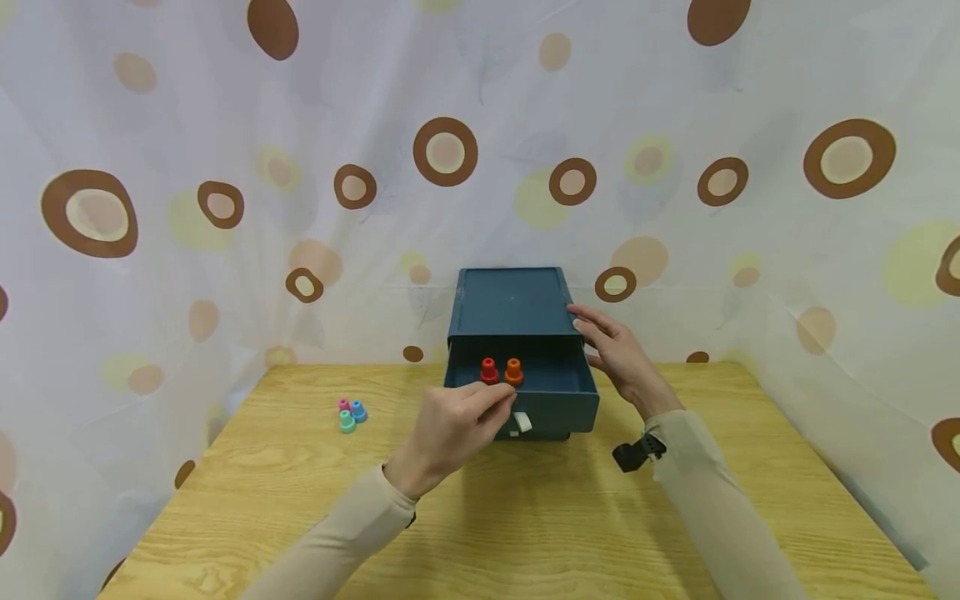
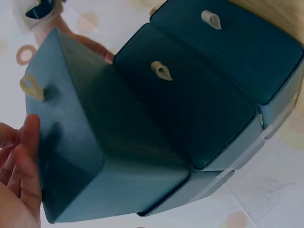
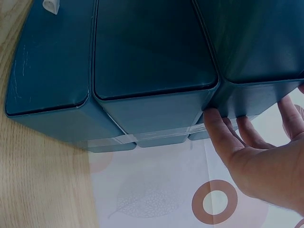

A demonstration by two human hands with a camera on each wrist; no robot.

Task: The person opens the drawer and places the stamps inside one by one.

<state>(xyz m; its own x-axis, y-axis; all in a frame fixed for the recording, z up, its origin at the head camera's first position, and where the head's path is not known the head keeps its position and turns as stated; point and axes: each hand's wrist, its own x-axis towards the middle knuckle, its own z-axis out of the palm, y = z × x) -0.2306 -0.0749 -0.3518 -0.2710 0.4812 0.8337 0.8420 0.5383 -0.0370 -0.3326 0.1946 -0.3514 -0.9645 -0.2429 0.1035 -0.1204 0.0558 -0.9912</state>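
Blue drawer unit on bench, top drawer open w/ red peg, orange peg; L hand fingers curled at drawer front, grip unclear; R hand fingers straight on unit side

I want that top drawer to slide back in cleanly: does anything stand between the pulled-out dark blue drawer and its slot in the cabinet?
Nothing visible does. The red peg and orange peg stand inside the pulled-out dark blue plastic drawer, seemingly below the cabinet's top edge. The right hand touches the cabinet's side, outside the slot.

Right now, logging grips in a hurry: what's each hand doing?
Left hand: fingers curled at the open top drawer's front; grip cannot be told.
Right hand: open, fingers against the drawer unit's side.
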